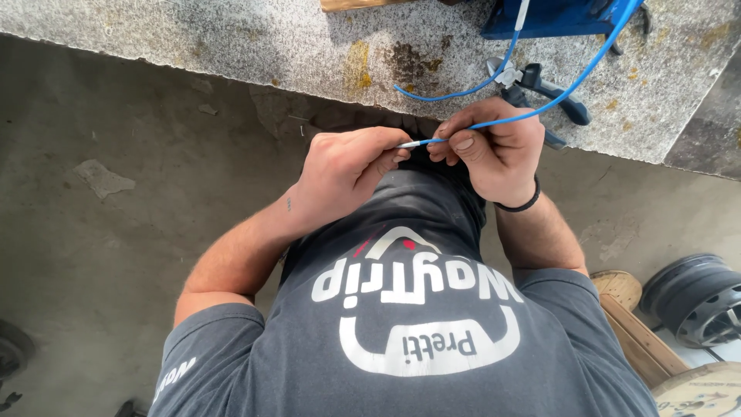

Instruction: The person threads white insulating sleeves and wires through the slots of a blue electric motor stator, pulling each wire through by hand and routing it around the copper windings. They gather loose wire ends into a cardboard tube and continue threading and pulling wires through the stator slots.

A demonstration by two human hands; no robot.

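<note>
**Head view: two hands work the stripped end of a blue cable at the edge of a stone slab.**

The right hand (494,150) is closed around the cable (571,85), thumb and forefinger pinching it just behind the bared, pale end (411,144). The left hand (347,170) is curled nearly to a fist, its fingertips nipping that end where the hands meet, in front of the person's chest. The cable runs up and right over the slab (231,38) towards a blue case (556,15), passing above a pair of cutters (532,85) that lie on the stone. Risks, as judged: the thin bared core may kink or snap if twisted too hard; the taut cable may drag the cutters off the edge; a slip of the right-hand pinch would let the end spring away.
</note>
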